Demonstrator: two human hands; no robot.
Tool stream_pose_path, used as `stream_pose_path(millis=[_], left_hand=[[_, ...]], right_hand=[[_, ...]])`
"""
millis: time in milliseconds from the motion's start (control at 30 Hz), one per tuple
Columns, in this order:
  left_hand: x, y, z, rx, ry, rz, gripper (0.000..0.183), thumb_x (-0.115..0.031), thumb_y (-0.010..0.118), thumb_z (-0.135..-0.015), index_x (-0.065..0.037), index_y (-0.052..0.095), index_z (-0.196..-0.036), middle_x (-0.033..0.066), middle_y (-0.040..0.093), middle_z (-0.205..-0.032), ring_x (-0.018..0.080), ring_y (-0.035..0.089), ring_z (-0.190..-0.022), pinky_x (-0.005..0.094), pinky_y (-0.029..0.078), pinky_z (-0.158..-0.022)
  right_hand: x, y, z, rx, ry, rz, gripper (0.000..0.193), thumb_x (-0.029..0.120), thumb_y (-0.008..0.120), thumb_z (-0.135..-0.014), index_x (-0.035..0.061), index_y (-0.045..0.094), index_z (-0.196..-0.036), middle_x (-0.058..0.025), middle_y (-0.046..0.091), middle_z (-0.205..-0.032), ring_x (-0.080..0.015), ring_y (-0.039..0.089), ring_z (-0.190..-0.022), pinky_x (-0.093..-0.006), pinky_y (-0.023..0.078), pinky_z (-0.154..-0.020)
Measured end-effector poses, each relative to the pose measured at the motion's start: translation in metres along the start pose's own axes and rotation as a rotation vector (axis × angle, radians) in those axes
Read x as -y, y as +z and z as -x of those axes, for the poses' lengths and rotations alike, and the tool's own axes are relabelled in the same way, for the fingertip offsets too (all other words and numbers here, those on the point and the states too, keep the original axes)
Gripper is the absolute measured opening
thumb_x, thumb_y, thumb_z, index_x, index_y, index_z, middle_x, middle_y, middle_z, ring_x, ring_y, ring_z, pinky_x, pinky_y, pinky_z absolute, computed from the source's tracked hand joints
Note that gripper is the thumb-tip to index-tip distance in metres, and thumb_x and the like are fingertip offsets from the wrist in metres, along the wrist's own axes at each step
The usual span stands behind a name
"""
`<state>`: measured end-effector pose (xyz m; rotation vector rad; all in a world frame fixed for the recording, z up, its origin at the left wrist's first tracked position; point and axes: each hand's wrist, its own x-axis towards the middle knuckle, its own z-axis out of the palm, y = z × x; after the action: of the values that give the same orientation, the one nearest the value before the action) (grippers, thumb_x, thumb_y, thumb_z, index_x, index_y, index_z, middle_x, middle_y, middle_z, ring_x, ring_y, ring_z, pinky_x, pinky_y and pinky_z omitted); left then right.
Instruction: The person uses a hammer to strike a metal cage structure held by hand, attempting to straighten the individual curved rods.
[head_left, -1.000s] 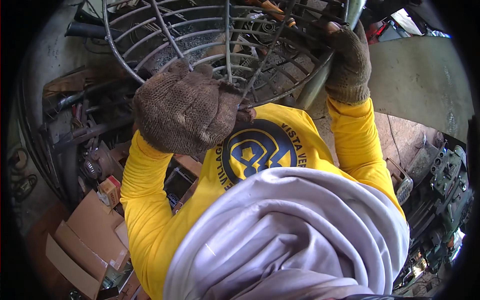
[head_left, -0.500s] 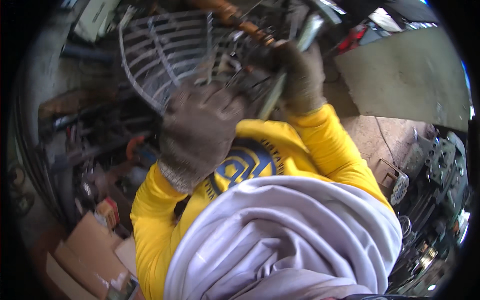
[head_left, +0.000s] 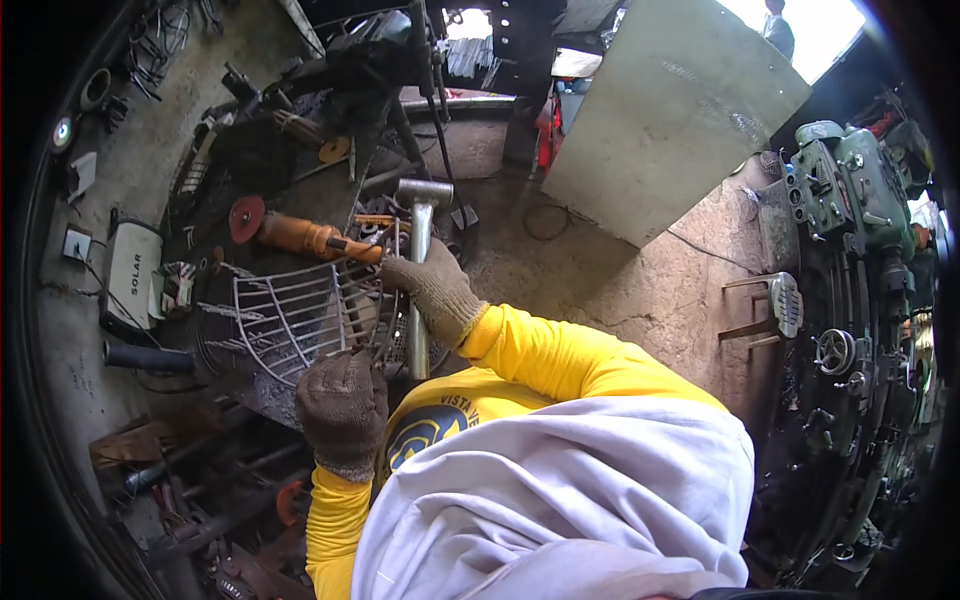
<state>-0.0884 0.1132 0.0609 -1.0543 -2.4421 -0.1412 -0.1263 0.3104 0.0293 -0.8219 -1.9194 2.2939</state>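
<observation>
My gloved right hand [head_left: 440, 285] is closed around the shaft of a metal hammer [head_left: 424, 220], whose T-shaped head points away from me. The shaft's lower end comes close to my shirt. Just beyond these fingers lies the rear end of an orange angle grinder [head_left: 300, 236] with a reddish disc; whether the glove touches it I cannot tell. My left hand [head_left: 343, 410], also gloved, is a fist at the near edge of a curved metal-bar grille [head_left: 285, 320]. What its fingers hold is hidden.
A dark workbench [head_left: 370, 180] with tools stands ahead. Leaning at the right is a large pale sheet [head_left: 670, 110]. Beyond a small stool [head_left: 785, 305] stands a green machine [head_left: 850, 190] with handwheels. Metal scrap lies at lower left, and a cable loops across the floor.
The view has swung, so the bench, grinder and wall show more fully. Both hands appear lower and further left in the picture. The right hand stays beside the grinder's rear end.
</observation>
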Motion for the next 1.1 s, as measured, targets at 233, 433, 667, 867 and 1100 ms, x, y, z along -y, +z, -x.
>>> stream_pose_path(millis=[233,433,667,867,1100], left_hand=[[0.002,0.003,-0.001,0.013,0.009,0.184,0.022,-0.022,0.064,-0.088,-0.004,0.065,-0.100,0.0140,0.065,-0.094,0.0341,0.063,-0.088,0.0464,0.050,-0.080],[0.051,0.009,0.020,-0.460,-0.254,0.187,0.044,-0.033,0.054,-0.098,0.002,0.054,-0.124,0.0186,0.060,-0.121,0.0351,0.057,-0.113,0.0417,0.044,-0.099],[0.051,0.015,0.007,-0.361,-1.116,1.950,0.057,-0.036,0.053,-0.098,-0.007,0.037,-0.143,0.0160,0.056,-0.129,0.0309,0.058,-0.114,0.0451,0.050,-0.096],[0.044,0.012,0.006,-0.826,-0.967,1.711,0.050,-0.007,0.052,-0.093,-0.011,0.040,-0.141,0.0170,0.059,-0.124,0.0297,0.064,-0.105,0.0435,0.058,-0.086],[0.031,-0.016,0.002,-1.047,-0.884,1.342,0.048,0.007,0.057,-0.083,-0.008,0.056,-0.128,0.0141,0.061,-0.122,0.0266,0.063,-0.107,0.0369,0.054,-0.090]], right_hand=[[-0.004,-0.010,0.001,-0.027,0.051,-0.004,0.050,0.031,0.076,-0.069,0.0008,0.057,-0.104,-0.0103,0.062,-0.086,-0.0194,0.062,-0.076,-0.0331,0.051,-0.070],[-0.006,-0.013,-0.007,0.043,-0.088,-0.162,0.051,0.026,0.078,-0.070,0.0005,0.057,-0.109,-0.0099,0.064,-0.090,-0.0169,0.064,-0.079,-0.0317,0.053,-0.069],[0.016,-0.016,0.013,0.247,-0.311,-0.220,0.035,0.006,0.066,-0.080,0.0005,0.050,-0.111,-0.0098,0.062,-0.087,-0.0187,0.065,-0.072,-0.0301,0.054,-0.066],[0.011,-0.009,-0.014,0.210,-0.645,-0.161,0.034,0.008,0.068,-0.085,0.0033,0.053,-0.114,-0.0083,0.064,-0.092,-0.0161,0.064,-0.069,-0.0260,0.054,-0.063],[-0.018,-0.031,0.018,0.412,-0.676,-0.197,0.043,0.027,0.058,-0.096,0.0006,0.043,-0.126,-0.0136,0.056,-0.112,-0.0157,0.057,-0.060,-0.0284,0.054,-0.057]])
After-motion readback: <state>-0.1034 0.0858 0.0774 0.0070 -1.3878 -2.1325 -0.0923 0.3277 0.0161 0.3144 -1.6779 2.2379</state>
